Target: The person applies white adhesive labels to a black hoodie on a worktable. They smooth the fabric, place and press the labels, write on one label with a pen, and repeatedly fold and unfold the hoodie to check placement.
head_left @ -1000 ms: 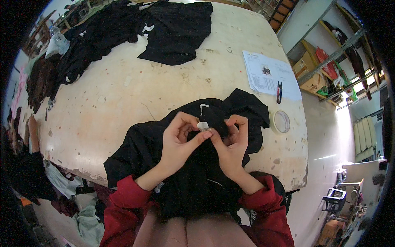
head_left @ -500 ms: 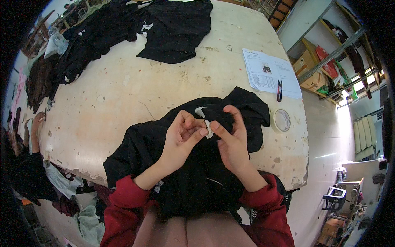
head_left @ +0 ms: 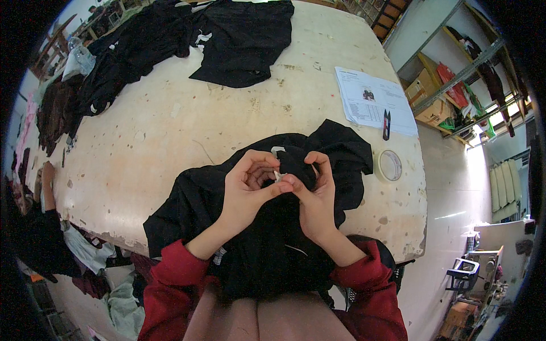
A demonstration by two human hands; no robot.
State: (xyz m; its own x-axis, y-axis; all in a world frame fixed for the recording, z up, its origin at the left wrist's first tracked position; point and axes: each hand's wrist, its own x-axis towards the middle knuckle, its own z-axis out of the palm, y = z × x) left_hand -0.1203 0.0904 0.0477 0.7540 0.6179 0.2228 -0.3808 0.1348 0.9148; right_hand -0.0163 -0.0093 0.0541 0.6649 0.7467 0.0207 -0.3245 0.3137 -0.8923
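A black garment [head_left: 199, 196] lies bunched across the near part of the table and hangs over its edge onto my lap. Above it, my left hand [head_left: 245, 184] is closed, its thumb and fingers pinching a small white label [head_left: 278, 177] on the cloth. My right hand [head_left: 316, 196] faces it with thumb and index finger curled round a fold of the black fabric, the thumb tip meeting the left thumb at the label. A second white scrap [head_left: 277, 150] shows just above the fingers. Part of the label is hidden by my fingertips.
On the worn pale table [head_left: 142, 153] are a printed sheet [head_left: 361, 96], black thread snips [head_left: 387, 125] and a tape roll [head_left: 388, 166] to the right. More black garments [head_left: 239, 42] lie at the far side. A co-worker's arm [head_left: 49, 187] rests at the left edge.
My hands have drawn together, and my right index finger has curled down. Less of the white label shows between my fingers. The co-worker's hand at the left has shifted slightly nearer.
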